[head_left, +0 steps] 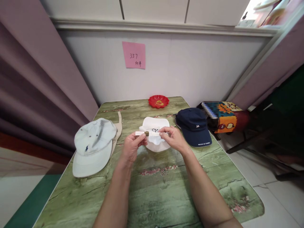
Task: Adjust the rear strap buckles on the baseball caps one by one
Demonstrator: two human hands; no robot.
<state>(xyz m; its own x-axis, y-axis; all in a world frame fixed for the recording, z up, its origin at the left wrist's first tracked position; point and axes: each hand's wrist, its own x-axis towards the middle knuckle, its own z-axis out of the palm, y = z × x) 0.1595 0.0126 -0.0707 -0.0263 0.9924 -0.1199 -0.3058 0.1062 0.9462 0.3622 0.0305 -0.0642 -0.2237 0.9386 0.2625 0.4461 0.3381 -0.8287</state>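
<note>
My left hand (133, 146) and my right hand (173, 138) together pinch a thin white strap with a small metal buckle (149, 133), stretched level between them. It belongs to a white cap (155, 125) marked with black letters, lying on the green wood-grain table (156, 190) just beyond my fingers. The left hand grips the strap's left end, the right hand its right end. Part of the cap is hidden behind both hands.
A pale blue cap (93, 145) lies at the left over a beige one (119, 125). A navy cap (194, 126) sits at the right. A red dish (158, 101) stands at the far edge. A pink note (134, 55) hangs on the wall. A chair with colourful fabric (225, 118) stands to the right.
</note>
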